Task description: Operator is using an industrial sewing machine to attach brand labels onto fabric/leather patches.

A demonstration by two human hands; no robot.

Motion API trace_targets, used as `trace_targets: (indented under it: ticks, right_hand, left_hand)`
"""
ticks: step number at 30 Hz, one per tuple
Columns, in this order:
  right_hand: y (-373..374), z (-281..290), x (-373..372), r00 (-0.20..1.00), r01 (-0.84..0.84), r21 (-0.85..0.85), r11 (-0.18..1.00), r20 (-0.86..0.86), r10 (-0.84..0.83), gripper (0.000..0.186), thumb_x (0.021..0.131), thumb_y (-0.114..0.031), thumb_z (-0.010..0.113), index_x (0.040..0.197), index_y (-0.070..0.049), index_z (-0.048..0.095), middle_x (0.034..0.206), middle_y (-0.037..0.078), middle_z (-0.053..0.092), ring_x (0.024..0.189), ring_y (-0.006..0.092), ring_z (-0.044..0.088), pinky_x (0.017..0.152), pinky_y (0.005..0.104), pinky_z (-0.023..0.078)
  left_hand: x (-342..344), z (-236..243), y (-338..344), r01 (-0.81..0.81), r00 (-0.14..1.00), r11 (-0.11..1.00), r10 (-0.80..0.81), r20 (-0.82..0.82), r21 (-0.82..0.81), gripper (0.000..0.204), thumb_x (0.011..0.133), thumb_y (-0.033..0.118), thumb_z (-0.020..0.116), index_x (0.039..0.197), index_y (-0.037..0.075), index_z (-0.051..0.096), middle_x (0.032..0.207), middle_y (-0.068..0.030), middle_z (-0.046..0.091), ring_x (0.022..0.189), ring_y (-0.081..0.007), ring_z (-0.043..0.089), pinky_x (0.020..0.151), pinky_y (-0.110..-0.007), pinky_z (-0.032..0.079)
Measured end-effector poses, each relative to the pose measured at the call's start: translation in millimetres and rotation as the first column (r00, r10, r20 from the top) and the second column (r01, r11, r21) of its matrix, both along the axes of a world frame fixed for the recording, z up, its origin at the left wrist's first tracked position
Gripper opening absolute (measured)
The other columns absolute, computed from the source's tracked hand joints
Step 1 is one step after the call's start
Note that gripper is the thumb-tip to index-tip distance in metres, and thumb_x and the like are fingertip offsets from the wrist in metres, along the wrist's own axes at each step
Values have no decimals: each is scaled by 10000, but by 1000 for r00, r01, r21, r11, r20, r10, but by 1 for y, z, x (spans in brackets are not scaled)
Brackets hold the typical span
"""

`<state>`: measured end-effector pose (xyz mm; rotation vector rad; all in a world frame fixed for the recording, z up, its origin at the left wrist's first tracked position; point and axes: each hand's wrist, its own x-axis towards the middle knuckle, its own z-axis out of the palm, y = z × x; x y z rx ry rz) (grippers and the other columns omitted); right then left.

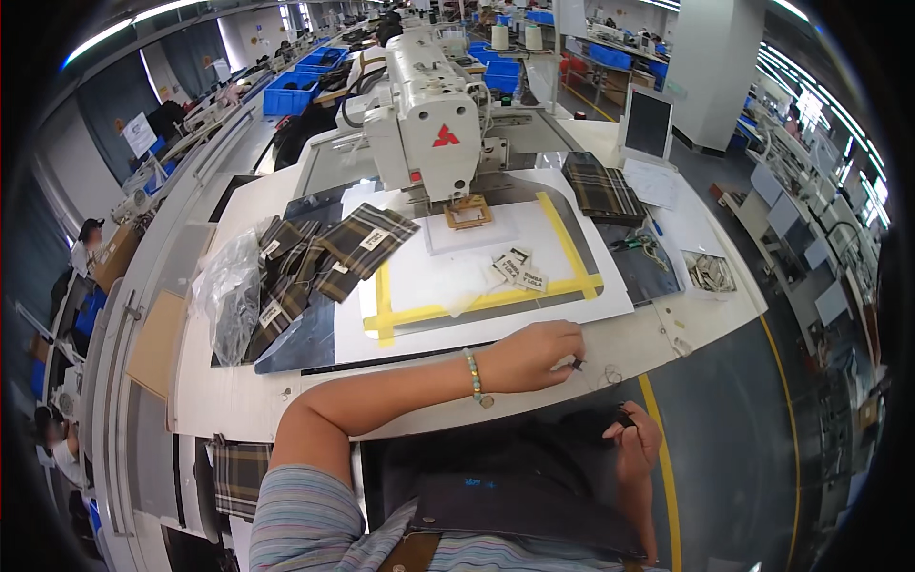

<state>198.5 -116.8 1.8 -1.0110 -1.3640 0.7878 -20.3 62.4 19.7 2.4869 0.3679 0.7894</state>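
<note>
Head: right fingers [645, 425] apparently around black object [624, 416].

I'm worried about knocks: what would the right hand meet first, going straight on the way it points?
Probably the white table, at its front edge; the right hand is at an unclear height, so it might pass over or under.

The small dark thing [579, 364] in your left hand [538, 357] and the black piece [624, 418] in your right hand [639, 443] are too covered by your fingers to identify, while your left sleeve [305, 510] runs off the lower edge.
</note>
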Motion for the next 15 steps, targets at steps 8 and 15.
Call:
trace_targets:
  ticks: [8,15]
  right_hand:
    - [-51,-105,79,796,158,-120,980,602,-55,268,989,-130,648,778,25,595,757,163,521,662,360,537,613,430,430]
    - [-268,-231,360,-140,830,36,556,980,145,299,967,-267,619,799,-37,707,683,148,657,624,321,651,602,427,509]
  left_hand:
    - [-8,14,22,-45,997,895,70,-40,443,223,822,44,725,1019,6,626,1025,-122,596,1001,-304,622,891,-408,542]
    - [-31,35,60,-139,975,752,218,-45,644,211,794,42,698,987,5,618,988,-122,589,950,-296,610,842,-407,536]
